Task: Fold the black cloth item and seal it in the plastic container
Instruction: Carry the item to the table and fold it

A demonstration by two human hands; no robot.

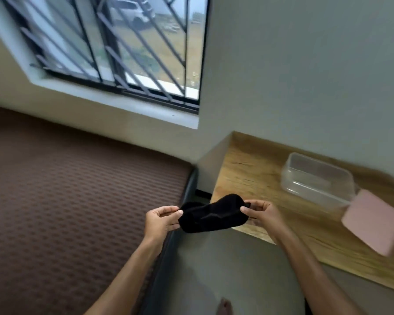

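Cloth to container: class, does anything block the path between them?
Nothing visible does. The cloth is held by both hands over the shelf edge; the container sits open, its pink lid off beside it.

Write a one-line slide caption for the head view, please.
Both hands, left and right, stretch a black cloth beside an open container and pink lid.

1. We find no readable text, label, brand, number or sign anywhere in the view.
2. We see the clear rectangular plastic container (317, 178) and the flat pink rectangular lid (371, 221) as plain surfaces, though both are blurred.
3. We read nothing on the pale wood-grain table top (255, 176) either.
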